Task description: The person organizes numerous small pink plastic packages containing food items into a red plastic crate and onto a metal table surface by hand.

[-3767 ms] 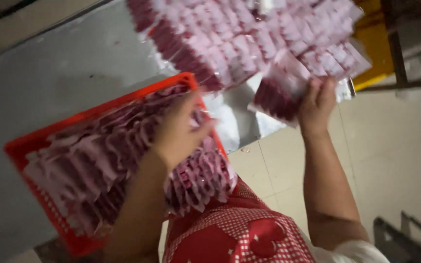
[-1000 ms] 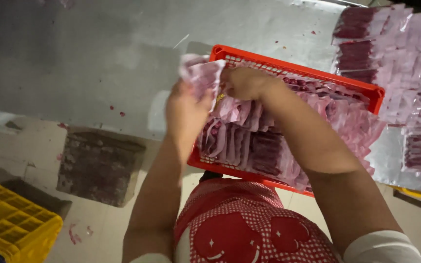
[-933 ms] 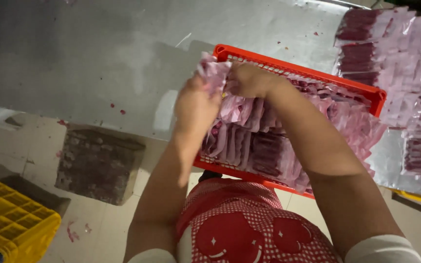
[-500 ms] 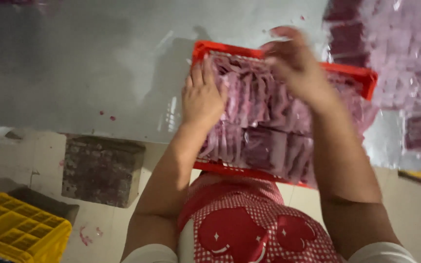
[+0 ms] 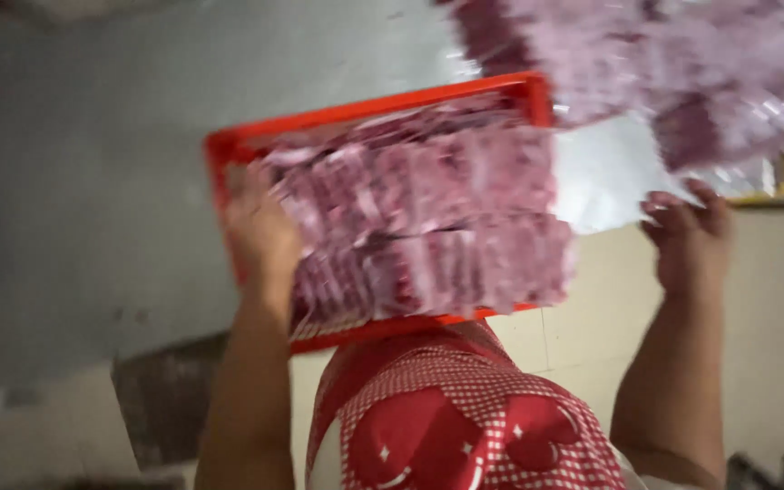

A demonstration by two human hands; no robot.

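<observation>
- My right hand (image 5: 690, 238) has left the red crate (image 5: 376, 112); now spread open, empty, by the tabletop (image 5: 93, 181) edge.
- My left hand (image 5: 260, 231) lies flat on the crate's pink packets (image 5: 428, 218).

Dim, heavily motion-blurred view, perhaps glare on the steel table (image 5: 610, 172).
</observation>
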